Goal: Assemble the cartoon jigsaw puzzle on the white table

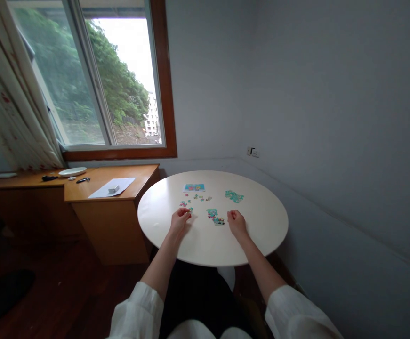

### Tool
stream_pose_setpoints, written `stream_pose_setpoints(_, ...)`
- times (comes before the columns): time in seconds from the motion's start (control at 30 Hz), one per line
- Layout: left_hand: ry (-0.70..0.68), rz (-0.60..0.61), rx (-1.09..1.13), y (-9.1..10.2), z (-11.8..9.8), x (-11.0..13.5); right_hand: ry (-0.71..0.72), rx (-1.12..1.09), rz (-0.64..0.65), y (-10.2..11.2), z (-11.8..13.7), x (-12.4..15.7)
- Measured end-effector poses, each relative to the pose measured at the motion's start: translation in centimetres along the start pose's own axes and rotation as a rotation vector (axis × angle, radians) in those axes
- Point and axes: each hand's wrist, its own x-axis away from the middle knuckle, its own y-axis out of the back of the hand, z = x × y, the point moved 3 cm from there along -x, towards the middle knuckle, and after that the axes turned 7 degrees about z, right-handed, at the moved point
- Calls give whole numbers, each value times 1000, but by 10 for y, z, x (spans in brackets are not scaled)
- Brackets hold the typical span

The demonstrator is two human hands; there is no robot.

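On the round white table [261,223] lies a partly joined jigsaw puzzle [214,217], mostly teal with pink and dark patches. My left hand [181,220] is to its left, thumb and finger pinched on a small teal puzzle piece [191,209], partly hidden by the fingertips. Just right of the joined part, my right hand [237,221] has its fingers curled together; whatever they hold is too small to make out. Several loose puzzle pieces [202,198] lie scattered beyond my left hand. A cluster of teal puzzle pieces [234,196] is beyond my right hand.
A small colourful picture card [194,187] lies at the table's far side. To the left, a wooden desk [144,181] bears a paper sheet [100,190], a small white box [113,189] and a white plate [72,172]. Walls stand behind and to the right.
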Motion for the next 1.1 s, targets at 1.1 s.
stream_pose_setpoints(1.1,126,-72,230,4,7,-3,-57,-75,-29,6,5,2)
